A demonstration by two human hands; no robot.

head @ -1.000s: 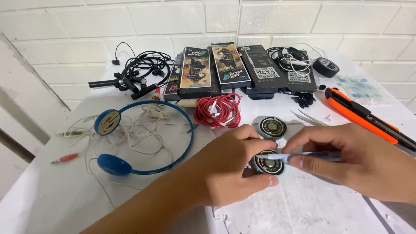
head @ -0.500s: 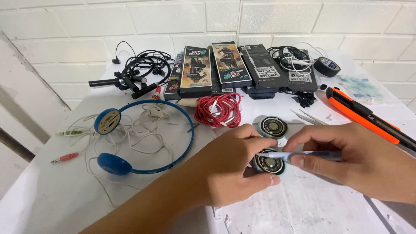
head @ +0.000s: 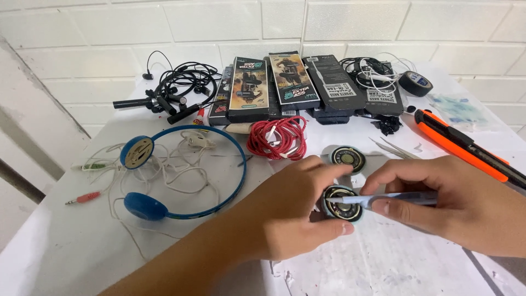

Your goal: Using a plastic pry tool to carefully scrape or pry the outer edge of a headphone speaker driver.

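Boxes (head: 285, 82), about five dark oblong ones, lie fanned along the worktop's (head: 71, 246) far edge. I see my left hand's (head: 293, 216) fingers clamped on one round speaker driver (head: 342, 204); my right hand (head: 460, 205) pinches a thin tool (head: 394, 198) onto it. A second driver (head: 348, 158) lies just beyond.

Glossy blue plastic headphones (head: 164, 181); braided red cable (head: 275, 138); shiny metal speaker disc (head: 342, 203); matt white table (head: 66, 252).
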